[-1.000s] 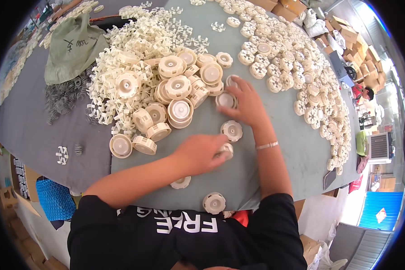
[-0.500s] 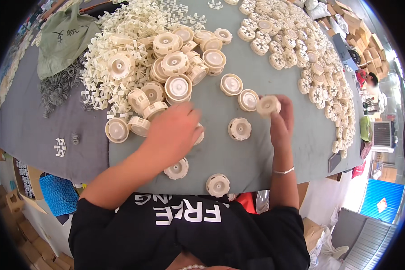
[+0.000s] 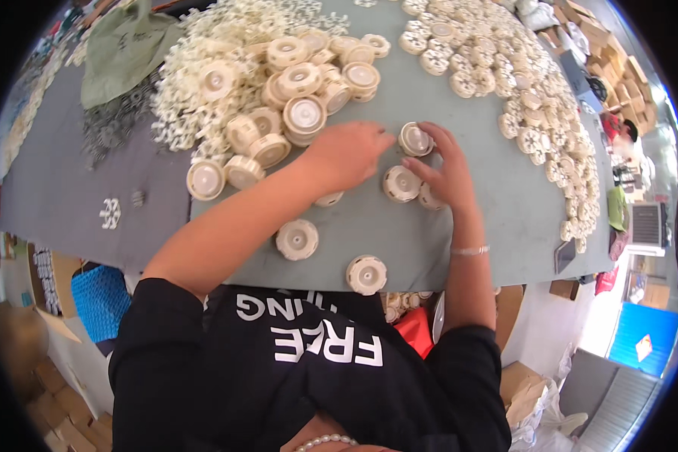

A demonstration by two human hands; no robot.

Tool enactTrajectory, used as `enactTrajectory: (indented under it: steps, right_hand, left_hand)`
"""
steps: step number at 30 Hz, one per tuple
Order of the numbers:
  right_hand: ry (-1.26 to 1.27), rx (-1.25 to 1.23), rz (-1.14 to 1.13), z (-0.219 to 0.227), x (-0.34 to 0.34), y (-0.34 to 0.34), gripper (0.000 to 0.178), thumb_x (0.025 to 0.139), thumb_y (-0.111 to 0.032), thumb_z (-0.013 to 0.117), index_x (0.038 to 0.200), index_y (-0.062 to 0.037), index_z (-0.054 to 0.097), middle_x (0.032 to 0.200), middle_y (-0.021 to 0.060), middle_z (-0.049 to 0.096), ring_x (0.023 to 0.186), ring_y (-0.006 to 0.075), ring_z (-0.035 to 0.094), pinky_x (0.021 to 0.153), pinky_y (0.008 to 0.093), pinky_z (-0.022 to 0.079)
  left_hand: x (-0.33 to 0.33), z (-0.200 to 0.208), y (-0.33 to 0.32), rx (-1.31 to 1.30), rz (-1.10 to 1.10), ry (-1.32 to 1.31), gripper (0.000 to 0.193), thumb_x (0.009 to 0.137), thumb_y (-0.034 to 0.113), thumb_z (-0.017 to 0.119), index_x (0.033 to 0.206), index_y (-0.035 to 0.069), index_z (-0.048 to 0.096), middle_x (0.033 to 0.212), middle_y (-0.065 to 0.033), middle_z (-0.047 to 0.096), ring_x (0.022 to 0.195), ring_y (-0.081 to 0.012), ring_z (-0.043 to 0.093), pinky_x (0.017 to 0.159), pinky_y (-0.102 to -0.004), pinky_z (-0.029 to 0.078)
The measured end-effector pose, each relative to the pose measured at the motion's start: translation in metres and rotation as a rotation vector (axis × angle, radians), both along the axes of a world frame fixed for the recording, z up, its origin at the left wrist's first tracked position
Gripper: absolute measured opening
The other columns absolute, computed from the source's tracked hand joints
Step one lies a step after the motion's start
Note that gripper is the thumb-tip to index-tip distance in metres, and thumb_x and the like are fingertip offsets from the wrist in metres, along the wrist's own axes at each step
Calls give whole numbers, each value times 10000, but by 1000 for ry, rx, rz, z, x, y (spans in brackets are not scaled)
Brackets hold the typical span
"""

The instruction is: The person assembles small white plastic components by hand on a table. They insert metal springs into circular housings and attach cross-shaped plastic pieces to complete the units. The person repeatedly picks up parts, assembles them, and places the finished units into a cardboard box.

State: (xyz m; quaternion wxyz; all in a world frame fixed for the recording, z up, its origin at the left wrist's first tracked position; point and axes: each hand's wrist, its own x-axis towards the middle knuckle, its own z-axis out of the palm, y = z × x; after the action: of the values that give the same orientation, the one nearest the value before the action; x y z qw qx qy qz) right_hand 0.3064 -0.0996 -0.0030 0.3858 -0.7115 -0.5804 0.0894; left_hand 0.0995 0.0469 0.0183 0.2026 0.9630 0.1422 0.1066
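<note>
Near the middle of the table, my right hand (image 3: 448, 169) has its thumb and fingers round the rim of a cream plastic round housing (image 3: 416, 139). Beneath that hand lie a notched round housing (image 3: 401, 184) and another (image 3: 430, 197), partly covered by the palm. My left hand (image 3: 350, 154) is just to the left, back of the hand up and fingers bent; whatever is under them is hidden. Part of a housing (image 3: 329, 200) peeks out below the left wrist. Closer to me rest two more housings, one left (image 3: 297, 239) and one at the edge (image 3: 367, 275).
Stacked housings (image 3: 304, 115) lean against a heap of small white plastic clips (image 3: 184, 98). Dark springs (image 3: 117, 124) lie by a green bag (image 3: 124, 56). Many clip-fitted housings (image 3: 531, 120) spread along the right, with a phone (image 3: 565, 256) near the edge.
My view has shifted. My right hand has set down its housing and moved to another one farther off. The left hand has swung right, away from the pile; a housing near there no longer shows.
</note>
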Motion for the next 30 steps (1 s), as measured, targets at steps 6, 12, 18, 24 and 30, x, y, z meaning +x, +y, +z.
enactTrajectory:
  steps: [6,12,18,24,30]
  right_hand:
    - [83,-241,6,24,-30,73,281,934,-208,730,1176,-68,763,977,120,761,885,292,709,731,397,566]
    - [-217,-36,-14,3,-52,82,208,967,-156,698,1148,-81,766,1061,106,760,945,270,700,798,415,556]
    - [-70,123,452,41,-165,89,302,919,-133,751,1219,-105,719,1139,73,720,989,297,680,859,435,557]
    - [-481,177,620,30,-178,95,288,857,-57,786,1139,-93,737,1137,64,714,989,292,690,818,389,573]
    - [-192,-95,768,30,-146,89,322,823,-196,836,1102,-75,730,1188,94,703,1037,312,680,890,421,552]
  left_hand:
    - [-44,-20,18,-182,301,-320,294,929,143,686,1212,66,705,1229,-120,678,1088,-319,672,919,-420,568]
    - [-143,5,-11,146,430,-459,346,884,124,761,1223,70,715,1291,-107,669,1155,-320,662,960,-424,558]
    - [-247,-33,-44,112,408,-277,424,809,105,801,1223,78,712,1249,-124,661,1175,-346,647,1003,-462,538]
    - [-287,-29,-65,-52,280,-256,533,752,219,850,1240,62,705,1271,-132,652,1224,-371,633,1062,-511,509]
    - [-279,-32,-49,-116,622,-249,641,878,313,773,1423,35,584,1594,-204,472,1449,-434,474,1188,-536,405]
